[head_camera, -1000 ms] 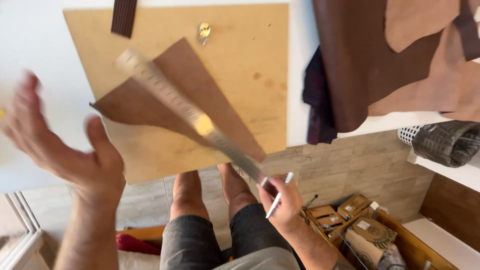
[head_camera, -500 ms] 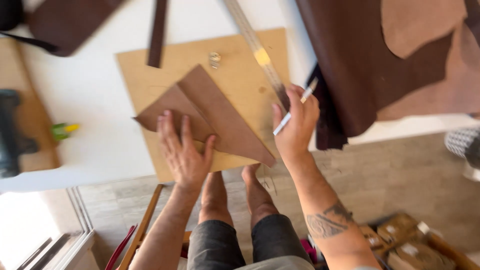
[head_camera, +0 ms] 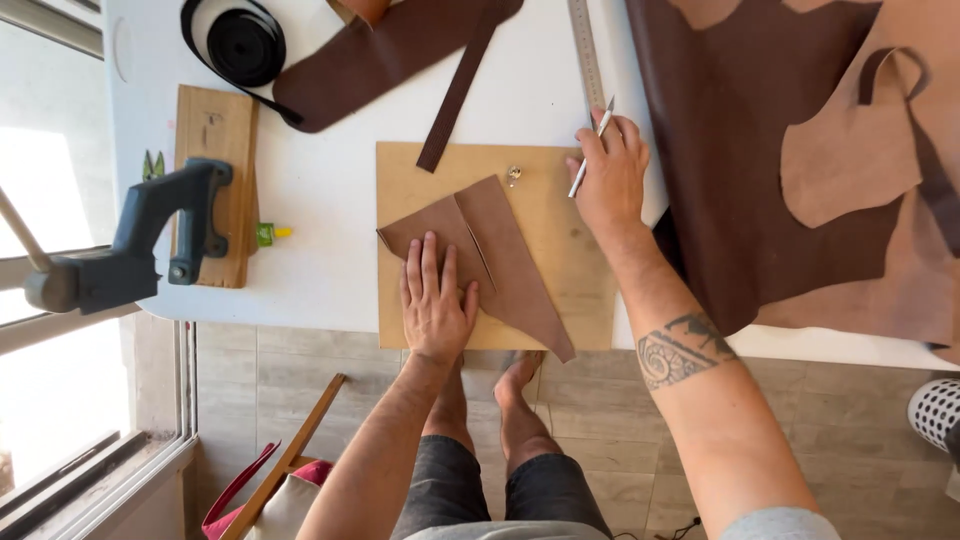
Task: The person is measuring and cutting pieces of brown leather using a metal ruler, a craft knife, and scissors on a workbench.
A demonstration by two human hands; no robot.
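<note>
Here the left hand (head_camera: pixel 436 300) presses flat on brown leather (head_camera: pixel 500 250); right hand (head_camera: pixel 608 180) grips a knife (head_camera: pixel 592 147) beside the ruler (head_camera: pixel 586 50).

floor: wood-look plank tiles (head_camera: pixel 850 400), greyish brown
table: white top (head_camera: pixel 330 190), pretty bright
window: metal frame (head_camera: pixel 60 330) on the left, strong daylight coming through

Leather piece (head_camera: pixel 500 255) under the left hand (head_camera: pixel 436 300): tan-brown, matt, smooth grain. Board (head_camera: pixel 560 230) beneath it: pale wood, unfinished, lightly stained. Table (head_camera: pixel 330 200): white, smooth, matt. Ruler (head_camera: pixel 586 50) at the table's far edge: brushed metal, dull sheen. Knife (head_camera: pixel 592 148) in the right hand (head_camera: pixel 610 180): slim, silvery metal. Hide (head_camera: pixel 730 150) at the right edge: dark brown, smooth, slight sheen; lighter patches (head_camera: pixel 850 150) look suede-like, matt. Block (head_camera: pixel 215 180) near the left edge: bare wood. Strap roll (head_camera: pixel 245 45): black, matt.
</note>
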